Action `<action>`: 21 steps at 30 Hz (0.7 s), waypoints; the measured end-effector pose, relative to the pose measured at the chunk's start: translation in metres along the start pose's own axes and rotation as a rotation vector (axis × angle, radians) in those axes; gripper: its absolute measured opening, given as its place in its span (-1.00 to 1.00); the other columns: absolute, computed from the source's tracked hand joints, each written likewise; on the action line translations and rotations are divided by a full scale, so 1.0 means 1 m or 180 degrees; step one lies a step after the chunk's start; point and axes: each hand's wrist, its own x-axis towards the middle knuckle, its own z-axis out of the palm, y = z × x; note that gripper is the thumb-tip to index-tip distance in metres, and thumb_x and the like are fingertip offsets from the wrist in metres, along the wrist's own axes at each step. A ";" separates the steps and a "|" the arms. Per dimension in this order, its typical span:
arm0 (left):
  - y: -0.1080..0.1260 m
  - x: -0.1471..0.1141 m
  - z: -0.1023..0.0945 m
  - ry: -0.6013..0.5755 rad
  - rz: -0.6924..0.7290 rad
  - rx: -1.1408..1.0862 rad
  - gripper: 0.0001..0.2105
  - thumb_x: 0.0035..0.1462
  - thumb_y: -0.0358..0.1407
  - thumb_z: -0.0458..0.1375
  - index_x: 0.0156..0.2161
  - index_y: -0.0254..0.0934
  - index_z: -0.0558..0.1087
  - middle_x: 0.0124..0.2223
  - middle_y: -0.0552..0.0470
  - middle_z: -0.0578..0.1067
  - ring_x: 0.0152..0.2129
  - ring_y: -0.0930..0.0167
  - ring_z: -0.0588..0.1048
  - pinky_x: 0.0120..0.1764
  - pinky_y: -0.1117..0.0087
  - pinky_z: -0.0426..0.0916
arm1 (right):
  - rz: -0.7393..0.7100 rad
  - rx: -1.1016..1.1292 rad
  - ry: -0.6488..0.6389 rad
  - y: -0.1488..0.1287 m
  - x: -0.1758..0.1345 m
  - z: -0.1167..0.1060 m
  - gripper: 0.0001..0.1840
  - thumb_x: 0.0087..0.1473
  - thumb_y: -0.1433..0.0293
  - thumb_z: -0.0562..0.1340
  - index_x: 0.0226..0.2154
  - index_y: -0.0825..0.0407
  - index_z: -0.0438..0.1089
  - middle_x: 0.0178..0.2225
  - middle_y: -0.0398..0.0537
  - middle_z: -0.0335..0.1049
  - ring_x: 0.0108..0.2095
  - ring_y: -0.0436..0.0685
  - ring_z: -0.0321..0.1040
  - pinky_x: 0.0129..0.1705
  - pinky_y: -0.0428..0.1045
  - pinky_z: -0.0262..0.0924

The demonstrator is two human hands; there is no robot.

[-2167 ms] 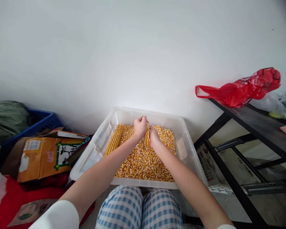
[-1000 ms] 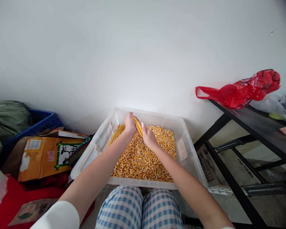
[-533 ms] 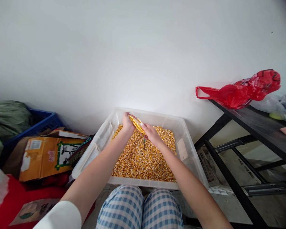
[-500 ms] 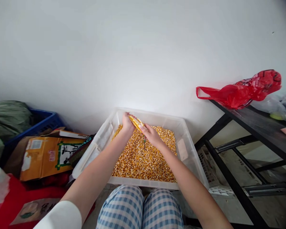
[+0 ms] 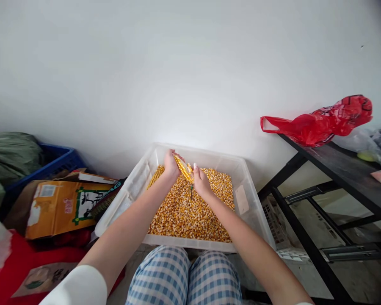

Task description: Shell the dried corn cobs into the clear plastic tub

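The left hand (image 5: pixel 172 164) grasps the far-left end of a long yellow corn cob (image 5: pixel 183 168), the right hand (image 5: pixel 202 182) its near-right end, apparently for steadiness. It is over loose yellow-white kernels (image 5: pixel 187 218) in a translucent plastic tub (image 5: pixel 255 214), presumably to contain strays.

Left hand (image 5: pixel 172 165) grips the far end of a yellow corn cob (image 5: pixel 184 168), right hand (image 5: pixel 202 183) the near end, tilted over loose kernels (image 5: pixel 190 220) in a translucent tub (image 5: pixel 116 216)! A thin dark rod (image 5: pixel 191 194) pokes down beneath. Second cob (image 5: pixel 155 175) lies left, partly behind the left forearm (image 5: pixel 130 226); red plastic bag (image 5: pixel 324 123) sprawls on the black bench (image 5: pixel 352 165).
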 end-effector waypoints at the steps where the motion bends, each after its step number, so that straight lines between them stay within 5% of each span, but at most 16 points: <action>1: 0.001 -0.001 0.001 -0.0004 -0.0013 0.0011 -0.81 -0.02 -0.28 0.03 -0.57 -0.22 0.13 -0.71 0.16 0.16 -0.79 0.48 0.22 -0.66 0.47 0.17 | 0.0167 0.0285 -0.0113 0.000 0.002 -0.001 -0.35 0.16 -0.06 -0.20 -0.31 0.06 0.35 -0.57 -0.10 0.28 -0.59 0.02 0.21 -0.51 -0.09 0.12; 4: 0.005 -0.001 0.004 0.0015 0.0011 -0.0002 -0.83 -0.03 -0.28 0.02 -0.57 -0.22 0.13 -0.71 0.15 0.17 -0.79 0.47 0.23 -0.66 0.46 0.18 | 0.0594 0.1047 -0.0607 -0.005 0.006 -0.007 -0.26 0.12 -0.11 -0.22 -0.22 0.11 0.35 -0.58 -0.09 0.29 -0.68 -0.01 0.16 -0.64 -0.10 0.10; 7: 0.006 0.000 0.004 0.0031 0.0169 -0.0039 -0.83 -0.03 -0.28 0.01 -0.57 -0.22 0.14 -0.72 0.14 0.18 -0.78 0.46 0.25 -0.65 0.46 0.20 | 0.0501 0.1032 -0.0889 -0.010 0.007 -0.011 -0.36 0.07 -0.10 -0.03 -0.15 0.07 0.34 -0.50 -0.10 0.33 -0.66 -0.04 0.19 -0.65 -0.13 0.10; 10: 0.004 0.000 0.003 -0.0029 0.0306 0.0131 -0.83 -0.02 -0.29 -0.02 -0.58 -0.22 0.14 -0.73 0.13 0.20 -0.79 0.46 0.25 -0.66 0.47 0.19 | 0.0391 0.0635 -0.0701 -0.009 0.002 -0.008 -0.46 0.01 -0.07 0.09 -0.19 0.02 0.34 -0.51 -0.15 0.29 -0.66 -0.05 0.17 -0.66 -0.14 0.08; 15: 0.000 -0.001 0.003 0.0065 0.0224 0.0297 -0.81 0.00 -0.31 -0.05 -0.60 -0.23 0.13 -0.75 0.11 0.20 -0.81 0.46 0.23 -0.67 0.46 0.16 | 0.0316 0.0426 -0.0504 -0.001 -0.002 0.001 -0.43 0.06 -0.11 -0.04 -0.32 0.01 0.35 -0.56 -0.15 0.22 -0.61 0.00 0.24 -0.65 -0.13 0.09; 21: 0.000 -0.001 0.003 0.0061 -0.0046 0.0123 -0.82 -0.02 -0.32 -0.02 -0.59 -0.23 0.12 -0.73 0.13 0.19 -0.80 0.47 0.23 -0.66 0.47 0.17 | 0.0851 0.0469 -0.0207 0.000 0.007 -0.003 -0.30 0.08 -0.16 -0.20 -0.46 0.05 0.29 -0.64 -0.11 0.21 -0.70 0.01 0.17 -0.67 -0.08 0.10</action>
